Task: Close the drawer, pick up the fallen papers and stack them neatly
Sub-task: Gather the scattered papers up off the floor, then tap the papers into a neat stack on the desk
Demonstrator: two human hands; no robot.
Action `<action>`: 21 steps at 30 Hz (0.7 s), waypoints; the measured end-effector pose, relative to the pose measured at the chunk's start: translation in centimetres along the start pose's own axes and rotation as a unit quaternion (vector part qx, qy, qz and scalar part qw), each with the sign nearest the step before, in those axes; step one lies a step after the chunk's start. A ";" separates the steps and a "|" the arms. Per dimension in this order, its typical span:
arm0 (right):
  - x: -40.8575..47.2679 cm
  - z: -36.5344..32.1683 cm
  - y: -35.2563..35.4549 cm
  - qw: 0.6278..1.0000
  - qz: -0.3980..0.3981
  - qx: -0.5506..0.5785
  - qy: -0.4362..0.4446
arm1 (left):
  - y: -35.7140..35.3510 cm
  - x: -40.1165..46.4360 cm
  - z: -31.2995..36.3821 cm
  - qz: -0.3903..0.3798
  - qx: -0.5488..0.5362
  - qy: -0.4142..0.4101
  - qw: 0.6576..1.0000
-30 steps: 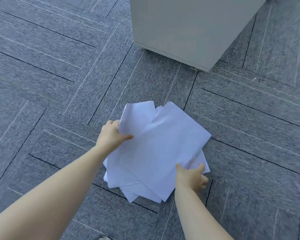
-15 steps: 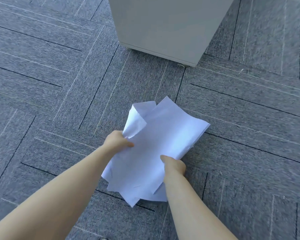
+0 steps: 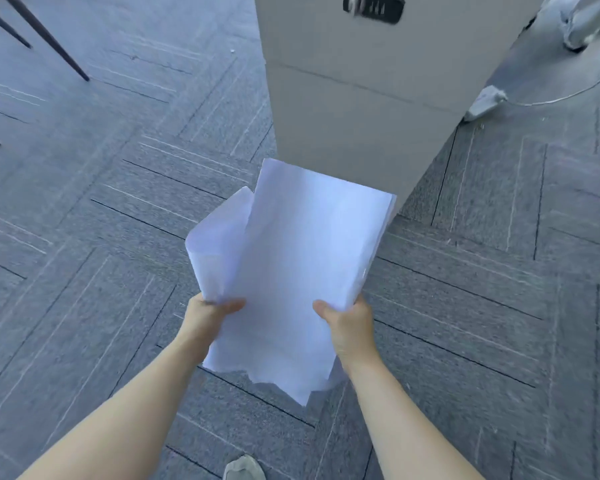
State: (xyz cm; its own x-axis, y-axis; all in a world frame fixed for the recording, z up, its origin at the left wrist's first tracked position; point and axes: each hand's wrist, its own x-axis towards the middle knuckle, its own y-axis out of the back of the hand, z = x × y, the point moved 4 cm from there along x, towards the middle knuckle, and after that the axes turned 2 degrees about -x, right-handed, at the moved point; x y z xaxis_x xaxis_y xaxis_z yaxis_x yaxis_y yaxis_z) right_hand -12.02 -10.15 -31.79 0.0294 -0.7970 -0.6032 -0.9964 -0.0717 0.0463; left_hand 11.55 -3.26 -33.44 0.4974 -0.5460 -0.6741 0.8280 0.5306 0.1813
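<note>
A loose bundle of white papers (image 3: 291, 265) hangs in the air above the grey carpet, its sheets uneven and its bottom edges ragged. My left hand (image 3: 208, 315) grips the bundle's left side, thumb on top. My right hand (image 3: 347, 322) grips its right side the same way. Straight ahead stands the light grey drawer cabinet (image 3: 357, 98); its drawer fronts sit flush, with a dark handle slot (image 3: 373, 8) at the top. No paper is visible on the floor.
Thin dark furniture legs (image 3: 45, 36) stand at the far left. A white plug and cable (image 3: 485, 102) lie right of the cabinet, beside a chair caster (image 3: 582, 22). The toe of my shoe (image 3: 245, 469) shows at the bottom edge. Grey carpet tiles (image 3: 101, 237) surround everything.
Both hands gathered the papers off the carpet and lifted them up in front of the cabinet. My view rose, so more of the cabinet and the room shows.
</note>
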 end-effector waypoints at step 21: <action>-22.4 -66.2 17.1 0.917 0.138 0.026 0.372 | -11.8 -31.5 63.9 -0.212 -0.176 -0.344 0.898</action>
State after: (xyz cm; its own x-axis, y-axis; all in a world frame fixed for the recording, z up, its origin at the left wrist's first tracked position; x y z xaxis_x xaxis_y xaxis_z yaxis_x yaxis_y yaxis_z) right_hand -24.36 -33.21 35.23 -0.1970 -0.9706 0.1383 -0.9760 0.2075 0.0665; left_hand 2.66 -33.72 31.46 0.2983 -0.9545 -0.0055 0.9081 0.2856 -0.3062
